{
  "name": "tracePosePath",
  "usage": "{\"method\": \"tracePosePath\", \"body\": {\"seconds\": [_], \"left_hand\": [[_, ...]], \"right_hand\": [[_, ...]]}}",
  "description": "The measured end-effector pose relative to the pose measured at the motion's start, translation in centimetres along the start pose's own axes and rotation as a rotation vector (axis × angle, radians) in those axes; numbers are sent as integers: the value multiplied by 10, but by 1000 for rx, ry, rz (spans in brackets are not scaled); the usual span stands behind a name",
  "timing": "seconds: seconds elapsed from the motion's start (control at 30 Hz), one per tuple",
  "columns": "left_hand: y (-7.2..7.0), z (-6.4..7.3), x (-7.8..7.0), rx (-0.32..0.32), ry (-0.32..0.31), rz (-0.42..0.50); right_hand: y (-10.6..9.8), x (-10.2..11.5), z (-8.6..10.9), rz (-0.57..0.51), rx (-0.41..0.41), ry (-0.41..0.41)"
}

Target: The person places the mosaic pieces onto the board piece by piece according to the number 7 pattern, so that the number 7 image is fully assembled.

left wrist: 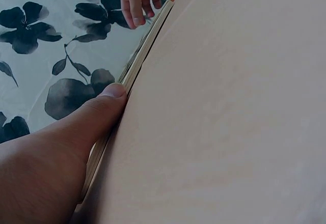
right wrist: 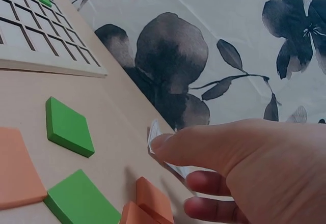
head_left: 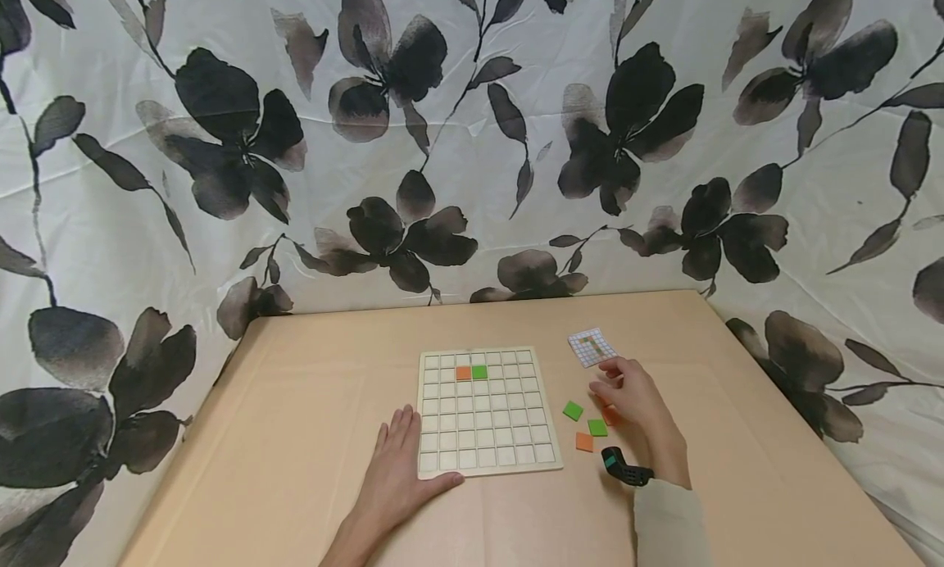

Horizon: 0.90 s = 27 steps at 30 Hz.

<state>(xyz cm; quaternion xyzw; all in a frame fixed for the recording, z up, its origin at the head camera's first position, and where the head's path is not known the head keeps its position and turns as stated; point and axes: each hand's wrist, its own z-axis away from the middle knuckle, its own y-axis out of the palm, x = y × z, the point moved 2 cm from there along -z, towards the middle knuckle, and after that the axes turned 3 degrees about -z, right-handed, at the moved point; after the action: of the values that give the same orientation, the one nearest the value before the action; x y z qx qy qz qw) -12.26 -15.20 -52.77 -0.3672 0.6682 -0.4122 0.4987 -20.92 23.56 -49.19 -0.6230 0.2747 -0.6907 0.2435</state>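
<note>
A pale square grid board (head_left: 484,436) lies on the table, with an orange tile (head_left: 463,374) and a green tile (head_left: 479,372) side by side near its top. My left hand (head_left: 397,473) rests at the board's lower left corner, fingers extended along the left side and thumb (left wrist: 113,91) against the front edge. Right of the board, my right hand (head_left: 633,393) hovers with bent, parted fingers and nothing visible between them. Beneath it are orange tiles (right wrist: 154,199), partly hidden. Close by lie two loose green tiles (right wrist: 70,127) and another orange tile (head_left: 584,442).
Just beyond the right fingertips lies a small card (head_left: 590,346) printed with a grid and a coloured pattern. A dark band (head_left: 625,469) is on the right wrist. White floral cloth (head_left: 516,157) hangs behind and beside the wooden table (head_left: 295,419).
</note>
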Motion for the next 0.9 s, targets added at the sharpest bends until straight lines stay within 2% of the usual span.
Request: {"method": "tracePosePath", "body": {"seconds": [0.37,0.9], "left_hand": [[0,0,-1,4,-1,2],[0,0,0,6,2,-5]], "right_hand": [[-1,-5,1,13,23,66],[-4,-10,2,9,69,112]]}}
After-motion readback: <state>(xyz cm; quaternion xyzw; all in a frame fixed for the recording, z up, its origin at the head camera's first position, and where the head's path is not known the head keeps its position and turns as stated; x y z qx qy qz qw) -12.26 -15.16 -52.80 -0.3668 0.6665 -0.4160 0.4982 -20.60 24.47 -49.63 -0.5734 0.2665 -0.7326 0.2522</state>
